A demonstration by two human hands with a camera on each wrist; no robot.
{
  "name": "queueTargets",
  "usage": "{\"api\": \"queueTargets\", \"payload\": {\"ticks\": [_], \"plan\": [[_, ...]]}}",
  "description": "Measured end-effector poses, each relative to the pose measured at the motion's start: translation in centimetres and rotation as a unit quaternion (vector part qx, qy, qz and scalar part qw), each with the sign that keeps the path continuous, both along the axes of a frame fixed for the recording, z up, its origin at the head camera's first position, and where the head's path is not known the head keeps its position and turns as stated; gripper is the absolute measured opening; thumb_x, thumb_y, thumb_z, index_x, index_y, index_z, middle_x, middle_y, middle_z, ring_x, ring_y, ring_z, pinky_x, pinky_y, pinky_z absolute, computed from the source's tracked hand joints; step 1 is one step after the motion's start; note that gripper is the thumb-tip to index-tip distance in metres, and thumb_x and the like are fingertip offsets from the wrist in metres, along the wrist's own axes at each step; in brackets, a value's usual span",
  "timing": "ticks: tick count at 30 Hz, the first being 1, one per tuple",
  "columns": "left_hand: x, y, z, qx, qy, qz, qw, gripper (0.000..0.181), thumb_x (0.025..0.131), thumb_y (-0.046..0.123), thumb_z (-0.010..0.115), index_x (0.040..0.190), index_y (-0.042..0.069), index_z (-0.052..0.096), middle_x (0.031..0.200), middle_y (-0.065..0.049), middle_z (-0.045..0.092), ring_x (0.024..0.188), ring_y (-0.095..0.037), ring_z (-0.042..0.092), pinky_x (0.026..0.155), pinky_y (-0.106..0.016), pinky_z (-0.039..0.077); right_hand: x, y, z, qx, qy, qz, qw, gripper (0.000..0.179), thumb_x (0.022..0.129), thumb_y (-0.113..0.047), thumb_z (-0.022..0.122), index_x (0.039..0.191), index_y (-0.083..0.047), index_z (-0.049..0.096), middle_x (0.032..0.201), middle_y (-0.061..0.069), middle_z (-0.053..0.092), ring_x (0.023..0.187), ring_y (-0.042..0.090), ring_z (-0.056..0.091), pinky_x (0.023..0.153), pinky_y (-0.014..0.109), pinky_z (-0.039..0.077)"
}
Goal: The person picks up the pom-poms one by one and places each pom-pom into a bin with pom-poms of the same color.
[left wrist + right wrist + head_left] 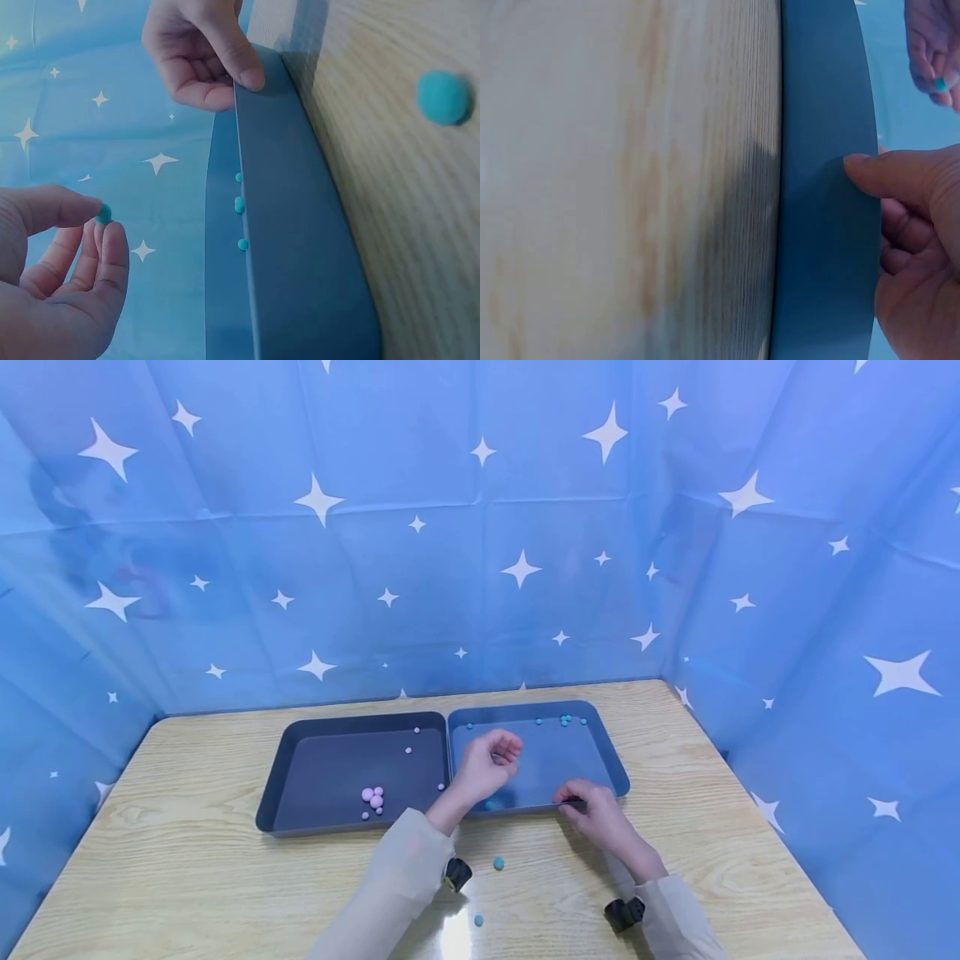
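Above the blue tray point(551, 764), my left hand point(486, 768) pinches a small teal ball point(103, 214) between thumb and fingertips. My right hand point(596, 817) grips the tray's front rim near its right corner, the thumb outside the wall and the fingers inside. Within that tray lie several teal balls point(565, 720), most along its far side. Two loose teal balls, one nearer the tray point(498, 863) and one closer to me point(478, 921), lie on the table.
Left of the blue tray, side by side with it, stands a dark tray point(330, 777) with several pink balls point(377, 802) of different sizes. Both trays are on a wooden table point(187, 827). A blue star-patterned curtain point(420, 560) hangs behind and at the sides.
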State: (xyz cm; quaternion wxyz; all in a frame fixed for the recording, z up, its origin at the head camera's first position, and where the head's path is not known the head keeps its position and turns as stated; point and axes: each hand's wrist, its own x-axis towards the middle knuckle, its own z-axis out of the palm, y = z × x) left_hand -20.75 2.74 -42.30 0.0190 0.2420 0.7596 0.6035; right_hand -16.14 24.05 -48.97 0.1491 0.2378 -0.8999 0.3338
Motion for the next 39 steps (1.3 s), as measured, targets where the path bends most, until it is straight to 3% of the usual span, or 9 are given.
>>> {"api": "queueTargets", "payload": {"ticks": [3, 6, 13, 20, 26, 31, 39], "plan": [[0.2, 0.2, 1.5, 0.003, -0.006, 0.004, 1.0, 0.019, 0.078, -0.017, 0.055, 0.095, -0.009, 0.06, 0.091, -0.024, 0.062, 0.083, -0.036, 0.06, 0.071, -0.028, 0.051, 0.0, 0.0, 0.1, 0.001, -0.006, 0.001, 1.0, 0.022, 0.071, 0.013, 0.07, 0.079, -0.007, 0.064, 0.079, 0.0, 0.065, 0.075, 0.015, 0.061, 0.065, 0.029, 0.053], [0.0, 0.4, 2.2, 0.01, -0.017, 0.006, 0.9998, 0.018, 0.08, -0.016, 0.055, 0.096, -0.01, 0.06, 0.093, -0.025, 0.061, 0.085, -0.037, 0.059, 0.072, -0.029, 0.051, 0.0, 0.1, 0.1, 0.001, -0.016, 0.0, 0.9999, 0.021, 0.072, 0.013, 0.069, 0.08, -0.006, 0.064, 0.08, 0.001, 0.065, 0.075, 0.015, 0.062, 0.066, 0.029, 0.053], [-3.6, 1.9, -1.9, 0.046, -0.072, 0.047, 0.9953, 0.02, 0.081, -0.01, 0.059, 0.098, -0.001, 0.064, 0.095, -0.018, 0.062, 0.084, -0.024, 0.06, 0.072, -0.027, 0.052, 0.1, -0.1, 0.1, 0.004, -0.026, -0.006, 0.9997, 0.02, 0.073, 0.012, 0.07, 0.08, -0.006, 0.065, 0.08, 0.0, 0.065, 0.077, 0.014, 0.061, 0.067, 0.029, 0.053], [-4.2, 2.7, -2.0, 0.065, -0.127, 0.07, 0.9873, 0.019, 0.081, -0.009, 0.061, 0.097, 0.0, 0.065, 0.099, -0.02, 0.063, 0.082, -0.018, 0.06, 0.075, -0.029, 0.053, 0.1, -0.1, -0.1, 0.001, -0.028, -0.01, 0.9996, 0.021, 0.072, 0.013, 0.07, 0.08, -0.005, 0.065, 0.08, 0.001, 0.065, 0.076, 0.014, 0.061, 0.067, 0.029, 0.053], [-4.6, 3.2, -2.2, 0.093, -0.187, 0.079, 0.9747, 0.019, 0.083, -0.005, 0.063, 0.1, 0.001, 0.065, 0.103, -0.019, 0.063, 0.086, -0.017, 0.06, 0.079, -0.03, 0.053, 0.0, -0.1, -0.2, -0.01, 0.008, 0.005, 0.9999, 0.024, 0.068, 0.015, 0.07, 0.079, -0.005, 0.064, 0.078, 0.001, 0.064, 0.073, 0.013, 0.061, 0.063, 0.027, 0.053], [-4.8, 3.2, -2.5, 0.093, -0.197, 0.089, 0.9719, 0.018, 0.083, -0.007, 0.063, 0.1, 0.0, 0.064, 0.096, -0.012, 0.063, 0.087, -0.019, 0.061, 0.079, -0.03, 0.054, 0.1, -0.2, -0.1, -0.023, 0.025, 0.015, 0.9993, 0.026, 0.067, 0.016, 0.069, 0.078, -0.006, 0.063, 0.076, -0.002, 0.063, 0.072, 0.007, 0.059, 0.06, 0.022, 0.051], [-4.7, 3.1, -2.5, 0.088, -0.194, 0.089, 0.973, 0.017, 0.084, -0.006, 0.062, 0.1, 0.0, 0.064, 0.099, -0.016, 0.063, 0.085, -0.017, 0.059, 0.08, -0.031, 0.053, 0.1, 0.0, 0.1, -0.002, -0.024, -0.002, 0.9997, 0.023, 0.072, 0.014, 0.068, 0.08, -0.007, 0.064, 0.08, 0.001, 0.064, 0.074, 0.02, 0.062, 0.065, 0.029, 0.053]]}}
